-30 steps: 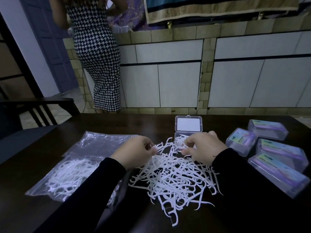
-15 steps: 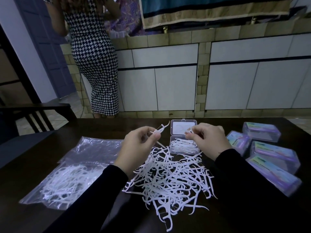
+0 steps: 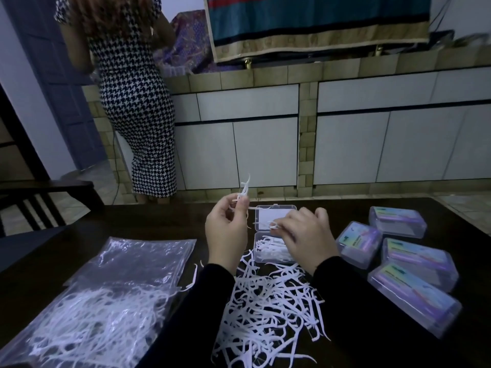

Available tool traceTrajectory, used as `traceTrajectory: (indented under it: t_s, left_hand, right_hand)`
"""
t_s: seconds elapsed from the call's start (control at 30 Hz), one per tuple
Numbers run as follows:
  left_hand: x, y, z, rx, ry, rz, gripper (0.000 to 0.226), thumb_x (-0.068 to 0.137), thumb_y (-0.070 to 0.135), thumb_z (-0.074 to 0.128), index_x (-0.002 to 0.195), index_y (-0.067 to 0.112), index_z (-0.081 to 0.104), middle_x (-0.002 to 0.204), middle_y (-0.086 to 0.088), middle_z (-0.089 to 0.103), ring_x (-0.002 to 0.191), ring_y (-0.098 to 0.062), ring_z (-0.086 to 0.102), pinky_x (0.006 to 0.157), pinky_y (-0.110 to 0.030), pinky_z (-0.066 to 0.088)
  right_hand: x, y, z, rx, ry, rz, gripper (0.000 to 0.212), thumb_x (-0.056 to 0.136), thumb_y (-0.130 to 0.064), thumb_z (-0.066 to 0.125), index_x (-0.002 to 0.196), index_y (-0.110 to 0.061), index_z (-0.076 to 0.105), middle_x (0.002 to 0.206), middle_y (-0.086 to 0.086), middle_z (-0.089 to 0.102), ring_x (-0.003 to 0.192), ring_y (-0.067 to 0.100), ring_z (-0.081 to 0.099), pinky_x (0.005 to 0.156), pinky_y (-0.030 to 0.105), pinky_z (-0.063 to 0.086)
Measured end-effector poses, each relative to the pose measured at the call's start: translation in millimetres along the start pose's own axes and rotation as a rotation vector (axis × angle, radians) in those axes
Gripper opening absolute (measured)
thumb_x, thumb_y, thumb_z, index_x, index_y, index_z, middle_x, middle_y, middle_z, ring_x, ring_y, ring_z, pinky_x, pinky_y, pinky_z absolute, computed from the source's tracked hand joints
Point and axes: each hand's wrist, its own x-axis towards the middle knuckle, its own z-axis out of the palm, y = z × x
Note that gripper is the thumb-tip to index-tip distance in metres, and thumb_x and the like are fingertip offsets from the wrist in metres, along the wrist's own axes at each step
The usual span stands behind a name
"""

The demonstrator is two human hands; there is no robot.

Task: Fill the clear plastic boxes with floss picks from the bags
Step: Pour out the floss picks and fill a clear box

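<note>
A loose heap of white floss picks [image 3: 271, 312] lies on the dark table in front of me. Behind it stands an open clear plastic box [image 3: 273, 252], partly filled with picks, its lid [image 3: 268, 217] tipped back. My left hand [image 3: 227, 235] is raised left of the box and pinches a few floss picks [image 3: 244, 192] that stick upward. My right hand [image 3: 305, 237] hovers over the box and pinches a pick [image 3: 273, 224] at its fingertips. A clear bag [image 3: 103, 312] holding many picks lies at the left.
Several closed, filled boxes with purple labels [image 3: 414, 261] sit at the right of the table. A person in a checked dress [image 3: 135, 102] stands at the tiled counter beyond the table. A dark chair [image 3: 45, 197] is at the far left.
Both hands rose from the heap with picks. The left hand lifted its picks higher; the right hand moved over the open box.
</note>
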Motion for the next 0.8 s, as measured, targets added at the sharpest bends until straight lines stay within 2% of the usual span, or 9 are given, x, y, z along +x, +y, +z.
traceTrajectory:
  t_s: [0.1, 0.27, 0.33, 0.43, 0.53, 0.67, 0.8]
  left_hand:
    - [-1, -7, 8, -0.009, 0.016, -0.008, 0.015, 0.092, 0.03, 0.059, 0.093, 0.018, 0.068, 0.066, 0.008, 0.055, 0.056, -0.003, 0.045, 0.052, -0.014, 0.036]
    - [-3, -15, 5, 0.048, -0.017, 0.043, 0.012, 0.092, 0.029, 0.059, 0.092, 0.021, 0.068, 0.071, 0.008, 0.057, 0.059, -0.002, 0.048, 0.052, -0.011, 0.037]
    - [-5, -16, 4, 0.053, -0.033, 0.045, 0.011, 0.092, 0.028, 0.059, 0.09, 0.022, 0.068, 0.07, 0.008, 0.057, 0.058, -0.002, 0.047, 0.052, -0.011, 0.037]
    - [-8, -16, 5, 0.041, -0.051, 0.044, 0.008, 0.092, 0.027, 0.06, 0.089, 0.024, 0.067, 0.072, 0.005, 0.058, 0.057, -0.002, 0.047, 0.051, -0.011, 0.037]
    - [-10, -15, 5, 0.057, -0.06, 0.051, 0.006, 0.092, 0.026, 0.06, 0.089, 0.026, 0.066, 0.074, 0.004, 0.059, 0.058, -0.001, 0.048, 0.052, -0.01, 0.038]
    - [-11, -15, 4, 0.089, -0.054, 0.036, 0.008, 0.093, 0.027, 0.059, 0.093, 0.023, 0.066, 0.077, 0.005, 0.06, 0.063, -0.003, 0.051, 0.054, -0.009, 0.04]
    - [-11, -18, 6, 0.108, -0.098, -0.006, 0.014, 0.093, 0.029, 0.059, 0.095, 0.019, 0.069, 0.074, 0.006, 0.06, 0.06, 0.0, 0.051, 0.053, -0.009, 0.04]
  right_hand:
    - [2, 0, 5, -0.044, -0.057, 0.002, 0.012, 0.08, -0.033, 0.074, 0.09, -0.026, 0.074, 0.075, -0.012, 0.063, 0.072, 0.013, 0.053, 0.074, 0.034, 0.029]
    - [2, 2, 7, -0.087, -0.188, 0.039, 0.027, 0.091, -0.046, 0.057, 0.112, -0.033, 0.069, 0.095, -0.013, 0.068, 0.09, 0.01, 0.05, 0.083, 0.034, 0.021]
    - [1, 4, 9, -0.042, -0.212, 0.092, 0.034, 0.09, -0.052, 0.055, 0.118, -0.036, 0.065, 0.101, -0.016, 0.068, 0.093, 0.006, 0.045, 0.086, 0.033, 0.021]
    - [0, 7, 9, 0.018, -0.227, 0.166, 0.035, 0.087, -0.056, 0.056, 0.118, -0.041, 0.063, 0.1, -0.018, 0.066, 0.09, 0.003, 0.04, 0.082, 0.029, 0.02]
    - [-2, 9, 7, 0.016, -0.261, 0.175, 0.034, 0.09, -0.058, 0.049, 0.116, -0.041, 0.063, 0.107, -0.019, 0.066, 0.09, 0.002, 0.039, 0.08, 0.029, 0.018]
    - [-4, 10, -3, 0.005, -0.237, 0.21, 0.045, 0.089, -0.066, 0.042, 0.122, -0.04, 0.058, 0.122, -0.02, 0.057, 0.107, 0.004, 0.044, 0.092, 0.033, 0.026]
    - [-6, 15, -11, -0.065, -0.302, 0.242, 0.063, 0.078, -0.078, 0.045, 0.129, -0.041, 0.049, 0.122, -0.013, 0.047, 0.113, 0.009, 0.042, 0.096, 0.037, 0.026]
